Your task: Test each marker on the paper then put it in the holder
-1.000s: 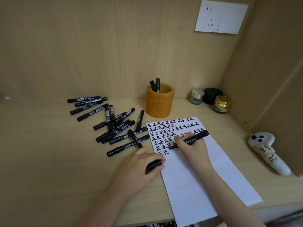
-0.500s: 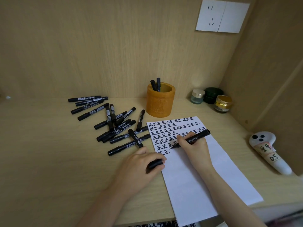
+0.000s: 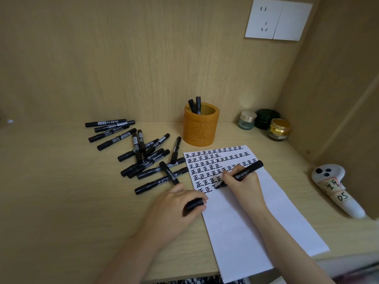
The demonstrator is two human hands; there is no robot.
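A person's right hand [image 3: 244,187] pinches a black marker [image 3: 249,169] between thumb and curled fingers, its tip pressed to the white paper [image 3: 256,232] at the end of the lowest row of hand-drawn characters; the barrel slants up and to the right, away from the tip. The upper part of the sheet is filled with rows of the same black character, while the lower part is bare; the sheet lies at an angle on the wooden counter [image 3: 61,201], its near corner hanging over the front edge.

The left hand [image 3: 176,206] rests on the counter at the paper's left edge, fingers curled round a short black piece that looks like a cap [image 3: 194,203]; a second marker [image 3: 169,174] lies just beyond its thumb, and whether the hand touches it cannot be told.

The orange-brown holder [image 3: 201,130] stands upright just behind the paper's top edge, with two capped markers [image 3: 198,104] leaning inside it; a loose pile of black markers [image 3: 137,149] is scattered on the counter to the left of the holder and the paper.

Three small jars [image 3: 266,117] sit in the back right corner; a white controller [image 3: 332,185] with taped labels lies near the right wall; a white wall socket [image 3: 279,19] is mounted above.
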